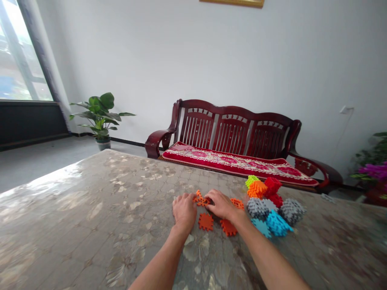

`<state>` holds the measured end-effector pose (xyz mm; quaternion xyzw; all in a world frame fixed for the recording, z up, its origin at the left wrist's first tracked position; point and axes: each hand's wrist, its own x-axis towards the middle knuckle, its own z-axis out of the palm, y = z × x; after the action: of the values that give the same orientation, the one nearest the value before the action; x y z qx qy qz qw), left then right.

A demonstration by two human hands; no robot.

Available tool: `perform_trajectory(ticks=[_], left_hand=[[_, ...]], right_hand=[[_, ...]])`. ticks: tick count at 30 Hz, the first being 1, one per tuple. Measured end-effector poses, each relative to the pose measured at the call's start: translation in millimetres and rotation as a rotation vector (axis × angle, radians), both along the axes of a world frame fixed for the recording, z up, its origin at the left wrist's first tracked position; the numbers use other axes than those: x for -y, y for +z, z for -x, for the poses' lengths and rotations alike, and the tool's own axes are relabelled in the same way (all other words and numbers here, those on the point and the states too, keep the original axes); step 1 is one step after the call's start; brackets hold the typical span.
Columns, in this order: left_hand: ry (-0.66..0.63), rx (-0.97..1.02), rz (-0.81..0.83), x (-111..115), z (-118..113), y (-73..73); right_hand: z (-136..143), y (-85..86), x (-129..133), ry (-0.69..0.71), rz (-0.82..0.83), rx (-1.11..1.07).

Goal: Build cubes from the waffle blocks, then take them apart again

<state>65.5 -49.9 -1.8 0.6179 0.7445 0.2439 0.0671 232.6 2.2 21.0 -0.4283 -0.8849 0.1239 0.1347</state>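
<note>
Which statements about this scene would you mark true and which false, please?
1. Both hands, left and right, are on an orange piece. True.
2. The blue pieces lie left of the left hand. False: the blue pieces lie right of the right hand.
3. A leafy plant stands left of the wooden bench. True.
4. The bench seat is bare. False: a red patterned cover lies on it.
5. Some grey pieces lie on the table. True.
</note>
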Motion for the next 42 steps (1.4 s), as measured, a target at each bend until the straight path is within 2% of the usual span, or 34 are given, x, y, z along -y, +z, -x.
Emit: perform_trajectory(ticks=[9,17,21,30,38,42], left_hand=[[-0.053,0.027,-0.018,0.2,-1.6,1.5],[-0.145,0.06,-0.019,-0.2,-2.8,3.9],[-0.219,0.068,-0.035,-1.8,-2.7,2.5],[-0.32,0.083,-0.026,-2.5,-3.9,1.4],[-0.321,0.045,-0.029,0.0,-5.5,2.1],[-0.322,0.052,-0.038,-0.2,-5.3,0.8]], right_hand=[[-9.8,2.8,6.0,-0.033,0.037,0.036],[-3.7,2.5,7.8,-0.036,-0.03,0.148],[-1.3,5.3,6.9,-0.105,-0.071,0.251],[-2.3,10.8,16.1,-0.164,-0.067,0.272],[5.0,10.2,10.6,-0.248,-0.071,0.261],[8.4,8.7,5.6,-0.233,-0.065,0.262]])
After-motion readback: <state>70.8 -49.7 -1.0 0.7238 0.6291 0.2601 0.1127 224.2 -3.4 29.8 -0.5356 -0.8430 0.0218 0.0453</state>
